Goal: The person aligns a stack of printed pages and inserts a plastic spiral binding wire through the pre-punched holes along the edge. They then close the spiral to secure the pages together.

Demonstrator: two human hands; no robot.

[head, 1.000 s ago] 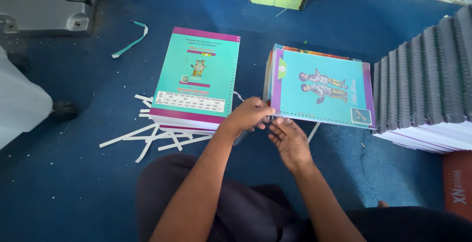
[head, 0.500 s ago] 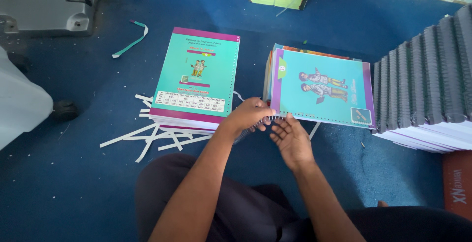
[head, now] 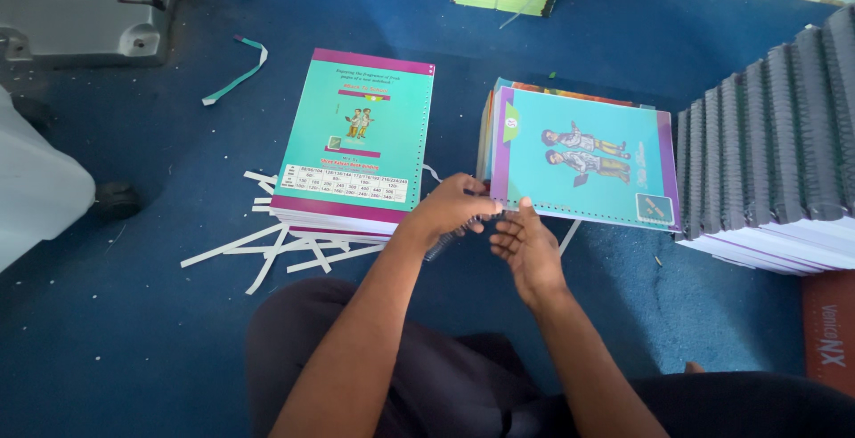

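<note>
Seated on the blue floor (head: 134, 331), I pinch a dark spiral coil (head: 443, 244) in my left hand (head: 454, 209) at the near punched edge of the booklet (head: 583, 158), so coil meets holes. My right hand (head: 525, 247) hovers open just beside. Left of the booklet: another stack (head: 356, 135), paper strips (head: 267, 251); right, bound books (head: 775, 144).

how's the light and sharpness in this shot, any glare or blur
Head view: soft, even daylight, no hard glare. The two booklet stacks, left and right, look sharp, though cover print is too small to make out. Both hands, left and right, are slightly soft and cast faint shadows on the blue floor. Edges bend slightly outward.
</note>
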